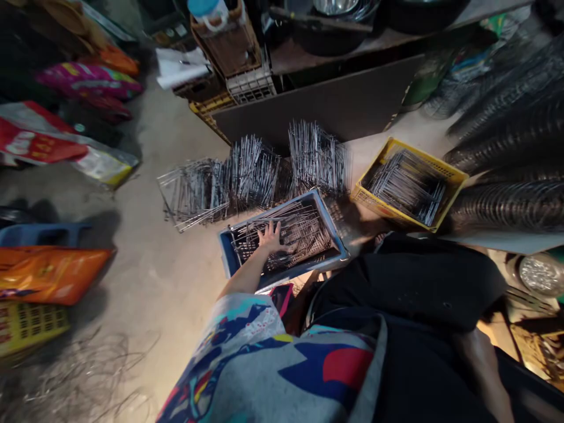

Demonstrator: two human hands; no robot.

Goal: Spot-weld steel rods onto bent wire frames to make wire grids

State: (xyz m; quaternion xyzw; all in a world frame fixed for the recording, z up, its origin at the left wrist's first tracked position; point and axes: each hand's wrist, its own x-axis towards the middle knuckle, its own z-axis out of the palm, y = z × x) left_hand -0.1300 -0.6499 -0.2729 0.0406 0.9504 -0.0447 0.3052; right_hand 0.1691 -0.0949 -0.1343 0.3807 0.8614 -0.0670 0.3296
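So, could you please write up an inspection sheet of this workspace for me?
Surface: bare floor, with some darker marks.
Job's things: a blue crate holds thin wire pieces; stacks of bent wire stand just beyond, and a yellow crate with more is at the right.
Clutter: an orange bag, a red-and-white bag and a yellow basket at the left.
Grips: left hand open, fingers spread, at the wire pieces, contact unclear; right hand cannot be made out.
Cables: nothing seen; a loose wire tangle lies at lower left.
Surroundings: a dark panel behind the stacks; blurred metal coils at the right.
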